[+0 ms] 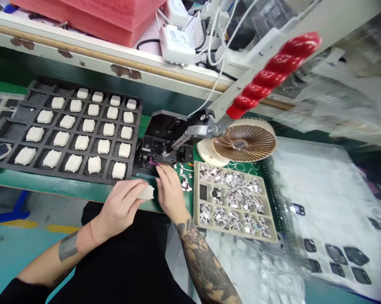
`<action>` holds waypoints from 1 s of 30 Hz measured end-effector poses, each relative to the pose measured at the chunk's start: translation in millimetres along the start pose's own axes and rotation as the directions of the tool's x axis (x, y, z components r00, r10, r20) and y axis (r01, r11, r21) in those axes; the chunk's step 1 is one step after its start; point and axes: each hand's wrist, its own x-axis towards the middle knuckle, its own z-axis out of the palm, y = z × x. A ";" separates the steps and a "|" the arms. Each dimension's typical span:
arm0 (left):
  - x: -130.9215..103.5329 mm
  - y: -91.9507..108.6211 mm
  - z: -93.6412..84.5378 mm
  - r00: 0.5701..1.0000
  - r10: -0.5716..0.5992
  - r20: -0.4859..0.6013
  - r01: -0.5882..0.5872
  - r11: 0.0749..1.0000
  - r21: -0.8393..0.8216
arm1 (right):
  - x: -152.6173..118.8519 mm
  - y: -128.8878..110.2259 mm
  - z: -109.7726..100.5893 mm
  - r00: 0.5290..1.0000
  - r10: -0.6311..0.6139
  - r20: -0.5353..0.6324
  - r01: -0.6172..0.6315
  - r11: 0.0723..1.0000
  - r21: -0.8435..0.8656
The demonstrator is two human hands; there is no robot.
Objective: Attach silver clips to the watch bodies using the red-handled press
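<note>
My left hand (121, 206) is closed around a small white plastic casing (147, 193), held at the bench's front edge. Close beside it, my right hand (171, 192) reaches to the base of a black hand press (169, 141). Its fingers are bent together at the press; whatever they pinch is hidden. A purplish part (152, 161) shows under the press head. The press's lever has a red twisted grip (272, 78) and slants up to the right. Left of the press, a black foam tray (133, 158) holds several similar white casings (82, 142) in its pockets.
Right of my right hand lies a beige compartment box (197, 202) full of small silvery pieces. A small fan (244, 141) stands behind it. Dark parts (336, 254) lie on plastic sheeting at far right. A shelf (92, 67) with a red foam block (92, 19) runs across the back.
</note>
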 end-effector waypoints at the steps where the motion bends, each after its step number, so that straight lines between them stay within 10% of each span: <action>1: 6.1 -2.7 -0.9 1.000 0.027 -0.005 -0.027 0.997 0.079 | 0.0 7.4 11.0 0.996 0.036 0.081 -0.031 0.997 -0.064; 8: 34.8 -17.8 2.9 0.999 -0.014 0.048 -0.007 0.906 0.424 | 28.7 19.4 36.2 0.969 0.205 0.135 -0.205 0.979 -0.011; 18: 91.3 -8.2 66.0 0.857 -0.389 0.338 0.109 0.778 0.619 | -50.6 3.7 -34.9 0.921 0.379 -0.094 -0.364 0.920 0.144; 30: 80.2 -22.8 83.0 0.846 -0.466 0.259 0.283 0.804 0.522 | -50.2 1.6 -56.4 0.959 0.254 -0.123 -0.239 0.964 0.119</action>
